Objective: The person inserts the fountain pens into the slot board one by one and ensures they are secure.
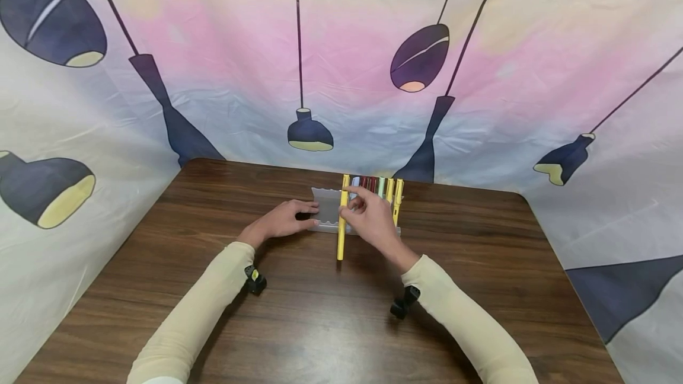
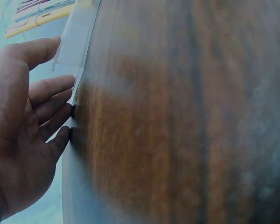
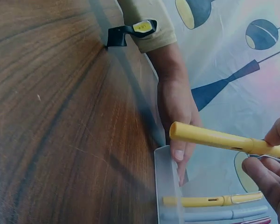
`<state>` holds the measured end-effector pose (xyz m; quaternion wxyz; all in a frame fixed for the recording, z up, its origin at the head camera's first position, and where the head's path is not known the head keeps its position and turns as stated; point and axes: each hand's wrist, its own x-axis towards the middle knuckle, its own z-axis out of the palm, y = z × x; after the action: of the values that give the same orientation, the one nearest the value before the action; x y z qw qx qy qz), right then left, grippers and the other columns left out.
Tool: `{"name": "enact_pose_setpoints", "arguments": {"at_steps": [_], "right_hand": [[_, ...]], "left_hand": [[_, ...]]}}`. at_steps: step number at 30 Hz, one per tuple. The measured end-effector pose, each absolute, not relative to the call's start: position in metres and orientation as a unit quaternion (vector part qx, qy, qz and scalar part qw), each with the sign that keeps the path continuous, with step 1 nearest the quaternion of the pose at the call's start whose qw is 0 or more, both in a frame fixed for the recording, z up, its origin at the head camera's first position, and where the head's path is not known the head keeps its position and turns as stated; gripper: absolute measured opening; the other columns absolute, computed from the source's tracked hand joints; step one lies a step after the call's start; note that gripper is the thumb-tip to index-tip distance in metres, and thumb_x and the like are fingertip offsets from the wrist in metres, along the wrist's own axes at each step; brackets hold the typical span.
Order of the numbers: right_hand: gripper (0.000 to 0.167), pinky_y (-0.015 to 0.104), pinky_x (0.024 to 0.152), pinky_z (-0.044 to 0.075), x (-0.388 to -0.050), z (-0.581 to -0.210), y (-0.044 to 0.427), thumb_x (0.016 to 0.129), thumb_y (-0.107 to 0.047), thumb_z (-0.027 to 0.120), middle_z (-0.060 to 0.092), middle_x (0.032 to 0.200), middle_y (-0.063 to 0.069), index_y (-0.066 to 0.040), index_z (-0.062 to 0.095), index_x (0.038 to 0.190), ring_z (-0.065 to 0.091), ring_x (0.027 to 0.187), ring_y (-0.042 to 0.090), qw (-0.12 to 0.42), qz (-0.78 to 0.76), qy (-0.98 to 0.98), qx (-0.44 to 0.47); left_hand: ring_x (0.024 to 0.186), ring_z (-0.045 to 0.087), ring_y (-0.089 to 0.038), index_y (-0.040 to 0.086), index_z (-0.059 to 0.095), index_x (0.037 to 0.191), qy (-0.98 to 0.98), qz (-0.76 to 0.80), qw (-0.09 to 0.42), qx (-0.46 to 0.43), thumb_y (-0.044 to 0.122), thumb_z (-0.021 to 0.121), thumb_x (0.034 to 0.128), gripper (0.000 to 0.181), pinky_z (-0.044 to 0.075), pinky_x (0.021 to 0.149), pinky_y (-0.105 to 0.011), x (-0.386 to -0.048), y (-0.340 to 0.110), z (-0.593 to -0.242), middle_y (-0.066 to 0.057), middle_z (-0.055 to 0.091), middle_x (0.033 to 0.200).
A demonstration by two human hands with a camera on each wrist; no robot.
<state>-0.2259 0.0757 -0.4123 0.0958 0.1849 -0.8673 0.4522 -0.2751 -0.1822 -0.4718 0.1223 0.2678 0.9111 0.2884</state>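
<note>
My right hand (image 1: 370,215) pinches a yellow pen (image 1: 341,236) between thumb and fingers, raised above the left part of a clear plastic pen rack (image 1: 326,207). In the right wrist view the held pen (image 3: 210,137) is apart from another yellow pen (image 3: 200,201), which lies in the rack beside a light blue pen (image 3: 210,216). My left hand (image 1: 283,219) touches the rack's left end; its fingers are extended, with the thumb near the front lip (image 2: 74,51). Right of the blue pen lie dark red pens (image 1: 368,182), a pale green pen (image 1: 381,186) and more yellow pens (image 1: 398,194), partly hidden by the right hand.
The rack stands near the far edge of a dark wood-grain table (image 1: 299,319). Behind the table hangs a cloth backdrop (image 1: 240,76) printed with lamps. A black wrist camera (image 1: 255,280) sits on the left sleeve, and another camera (image 1: 405,302) on the right.
</note>
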Motion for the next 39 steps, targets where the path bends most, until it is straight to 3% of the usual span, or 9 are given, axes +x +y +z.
{"name": "enact_pose_setpoints", "arguments": {"at_steps": [8, 26, 39], "right_hand": [[0.042, 0.034, 0.067, 0.059, -0.232, -0.414, 0.076, 0.091, -0.022, 0.074, 0.076, 0.095, 0.001, -0.016, 0.069, 0.132, 0.071, 0.073, 0.015, 0.094, 0.466, -0.863, 0.172], [0.046, 0.033, 0.062, 0.059, -0.247, -0.412, 0.070, 0.094, -0.029, 0.076, 0.078, 0.097, 0.003, -0.017, 0.065, 0.137, 0.072, 0.075, 0.012, 0.133, 0.453, -0.864, 0.175], [0.040, 0.035, 0.062, 0.060, -0.259, -0.414, 0.063, 0.095, -0.030, 0.075, 0.076, 0.095, 0.003, -0.017, 0.066, 0.132, 0.074, 0.077, 0.014, 0.158, 0.466, -0.854, 0.167]], "left_hand": [[0.148, 0.037, -0.035, 0.007, 0.058, 0.146, 0.911, 0.289, 0.126, 0.267, 0.047, 0.059, 0.1026, 0.058, 0.033, 0.118, -0.056, -0.276, -0.183, -0.474, -0.010, 0.045, 0.158], [0.148, 0.038, -0.035, 0.008, 0.057, 0.146, 0.913, 0.288, 0.128, 0.259, 0.045, 0.059, 0.1026, 0.058, 0.034, 0.117, -0.056, -0.276, -0.182, -0.474, -0.009, 0.045, 0.158], [0.148, 0.037, -0.034, 0.007, 0.056, 0.147, 0.911, 0.291, 0.128, 0.264, 0.048, 0.058, 0.1026, 0.060, 0.034, 0.117, -0.056, -0.276, -0.182, -0.474, -0.009, 0.045, 0.158]]}}
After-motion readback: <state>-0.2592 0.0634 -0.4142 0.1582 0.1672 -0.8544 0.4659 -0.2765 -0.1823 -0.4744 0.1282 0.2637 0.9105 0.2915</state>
